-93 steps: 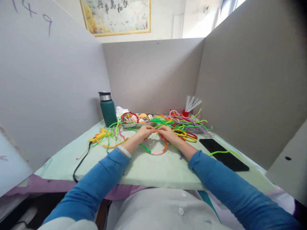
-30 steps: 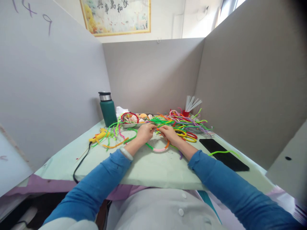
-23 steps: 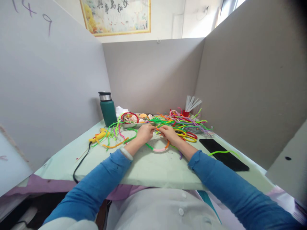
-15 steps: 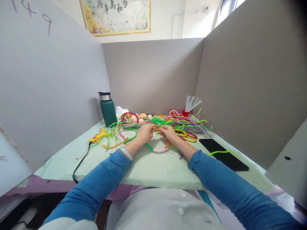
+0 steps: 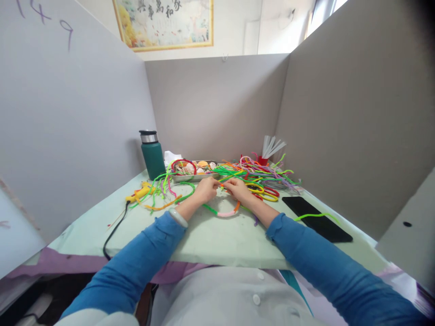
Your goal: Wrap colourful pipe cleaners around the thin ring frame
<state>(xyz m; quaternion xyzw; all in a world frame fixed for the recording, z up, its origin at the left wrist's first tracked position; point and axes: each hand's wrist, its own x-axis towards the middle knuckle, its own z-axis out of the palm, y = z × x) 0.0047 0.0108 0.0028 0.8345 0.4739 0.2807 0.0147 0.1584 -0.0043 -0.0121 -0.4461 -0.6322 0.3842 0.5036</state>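
Note:
Over the middle of the table, my left hand and my right hand face each other, fingertips almost meeting. Both pinch a pipe-cleaner ring wrapped in green, pink and orange sections. Its lower curve hangs toward me below the hands, and its upper part is mostly hidden by my fingers. A bit of orange shows between the fingertips. Just behind my hands lies a heap of loose pipe cleaners in many colours. A green pipe-cleaner loop rests left of my left hand.
A green bottle stands at the back left, beside a metal tray of small decorations. A yellow glue gun with a black cord lies at left. A red cup holds white sticks. A black phone-like slab lies at right. Grey partitions surround the table.
The ring's lower curve has shifted and widened slightly to the left. My fingertips have adjusted a little at the pinch; everything else looks the same.

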